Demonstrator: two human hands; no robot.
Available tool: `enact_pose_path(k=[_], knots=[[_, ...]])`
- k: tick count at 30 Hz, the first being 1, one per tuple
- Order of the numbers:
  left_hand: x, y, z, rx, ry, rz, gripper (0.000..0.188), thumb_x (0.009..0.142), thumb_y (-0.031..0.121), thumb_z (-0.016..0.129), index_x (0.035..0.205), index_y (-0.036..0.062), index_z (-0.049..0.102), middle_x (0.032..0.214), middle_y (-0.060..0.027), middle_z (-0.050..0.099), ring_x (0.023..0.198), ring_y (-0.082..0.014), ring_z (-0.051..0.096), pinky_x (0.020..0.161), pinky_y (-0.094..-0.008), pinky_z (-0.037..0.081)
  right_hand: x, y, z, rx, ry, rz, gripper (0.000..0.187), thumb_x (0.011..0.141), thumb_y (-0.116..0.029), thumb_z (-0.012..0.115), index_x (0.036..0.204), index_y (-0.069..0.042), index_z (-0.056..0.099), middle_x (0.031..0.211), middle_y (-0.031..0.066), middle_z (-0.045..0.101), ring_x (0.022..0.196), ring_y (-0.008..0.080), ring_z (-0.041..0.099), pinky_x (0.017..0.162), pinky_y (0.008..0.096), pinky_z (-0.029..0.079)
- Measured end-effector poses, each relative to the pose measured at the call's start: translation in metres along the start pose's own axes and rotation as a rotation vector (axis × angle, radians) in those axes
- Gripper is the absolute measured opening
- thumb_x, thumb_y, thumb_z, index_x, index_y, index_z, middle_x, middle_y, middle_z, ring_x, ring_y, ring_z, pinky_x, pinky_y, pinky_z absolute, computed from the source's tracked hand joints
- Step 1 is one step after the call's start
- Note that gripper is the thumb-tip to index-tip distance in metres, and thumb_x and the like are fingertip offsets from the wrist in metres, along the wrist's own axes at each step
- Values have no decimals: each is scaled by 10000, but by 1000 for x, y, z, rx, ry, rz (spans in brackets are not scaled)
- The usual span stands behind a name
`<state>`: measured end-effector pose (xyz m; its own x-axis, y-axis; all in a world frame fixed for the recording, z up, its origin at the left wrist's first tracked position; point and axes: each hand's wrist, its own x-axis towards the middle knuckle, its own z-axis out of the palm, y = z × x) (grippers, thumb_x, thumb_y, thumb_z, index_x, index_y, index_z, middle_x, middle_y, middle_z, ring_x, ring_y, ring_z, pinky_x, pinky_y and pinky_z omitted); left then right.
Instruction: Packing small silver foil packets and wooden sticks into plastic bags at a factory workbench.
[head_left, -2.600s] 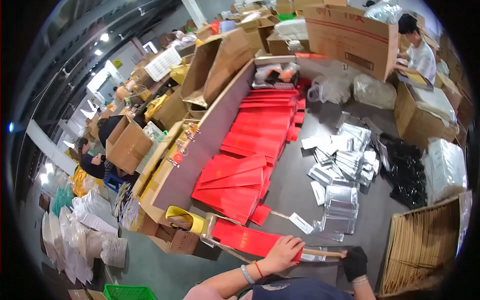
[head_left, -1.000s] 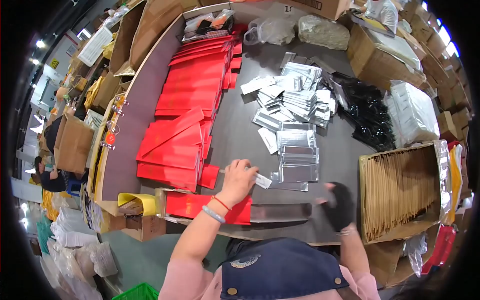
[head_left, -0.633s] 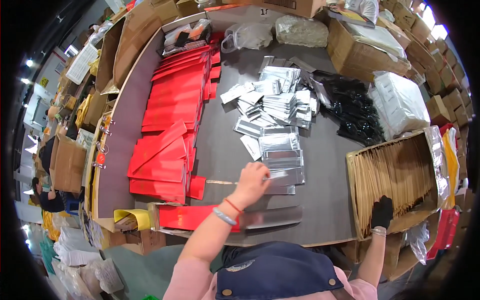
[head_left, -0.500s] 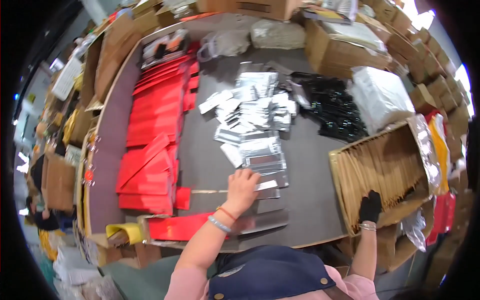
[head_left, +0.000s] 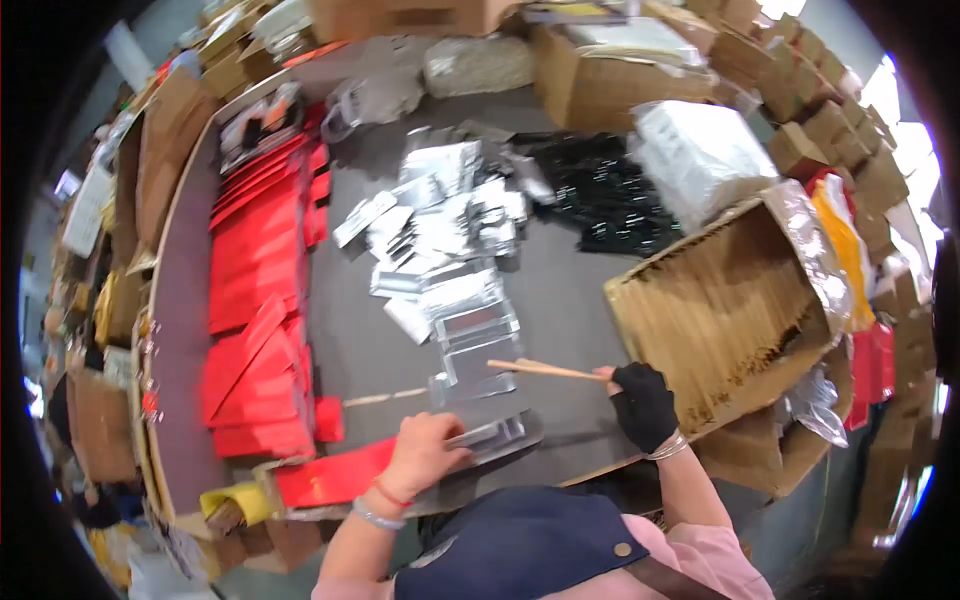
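Note:
My right hand (head_left: 645, 408), in a black glove with bare fingertips, grips the end of a slim tan wooden-looking stick piece (head_left: 545, 370), pointing left over the table. My left hand (head_left: 428, 452) is bare and closed on a flat clear-and-silver sleeve (head_left: 487, 432) near the front edge. Below that hand lie a long red envelope (head_left: 335, 474) and a clear plastic strip (head_left: 525, 428). Ahead of it, overlapping clear sleeves (head_left: 475, 330) run up to a loose heap of silver packets (head_left: 440, 215).
A carton (head_left: 700, 425) packed with slim tan pieces stands at the right. Red envelopes (head_left: 255, 265) are stacked along the left wall. Black shiny packets (head_left: 610, 195) and a white wrapped bundle (head_left: 695, 155) sit at the back right. A yellow roll (head_left: 235, 505) is at the front left corner.
My right hand has come out of the carton leftward with the tan stick piece. My left hand has drawn a sleeve from the row back toward the front edge. The view has shifted.

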<state>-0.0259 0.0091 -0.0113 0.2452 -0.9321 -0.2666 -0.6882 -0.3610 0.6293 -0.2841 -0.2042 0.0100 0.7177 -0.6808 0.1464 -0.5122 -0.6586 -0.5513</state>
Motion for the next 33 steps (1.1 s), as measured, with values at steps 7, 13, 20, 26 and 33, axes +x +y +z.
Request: enact_pose_path(k=[7,13,20,26,33], knots=[[-62,-9,3,142,365,-24,583,571,215,851,1098,96,632,1154,-72,556,1102,-316,484,958,-448,386,-11,-11,58,-94,-506,-195,252,863,-251,647,1110,-228,689,746,89,573,683,284,592,604,394,490],[-45,1,23,219,313,81,729,567,251,846,1213,70,562,1190,-81,528,1134,-309,465,977,-452,373,4,-50,105,288,-422,-411,210,826,-158,655,1031,-121,675,832,126,627,829,296,613,703,395,503],[-34,0,32,253,334,107,700,603,180,808,1235,38,541,1214,-92,524,1124,-289,478,967,-445,380,-13,-72,134,562,-152,-161,121,802,-39,653,913,-39,606,873,160,612,770,306,621,707,367,501],[-34,-1,25,236,287,73,655,655,157,782,1248,33,533,1239,-86,526,1148,-293,471,960,-436,386,1,-53,106,298,-211,70,264,776,-72,739,966,-18,564,879,131,608,814,252,618,746,346,499],[-28,-5,18,323,232,190,624,704,106,696,1303,163,530,1202,-87,527,1108,-300,483,916,-418,395,1,-90,116,391,-381,-96,426,710,-241,801,1034,-72,583,1016,101,601,923,282,586,822,387,463]])
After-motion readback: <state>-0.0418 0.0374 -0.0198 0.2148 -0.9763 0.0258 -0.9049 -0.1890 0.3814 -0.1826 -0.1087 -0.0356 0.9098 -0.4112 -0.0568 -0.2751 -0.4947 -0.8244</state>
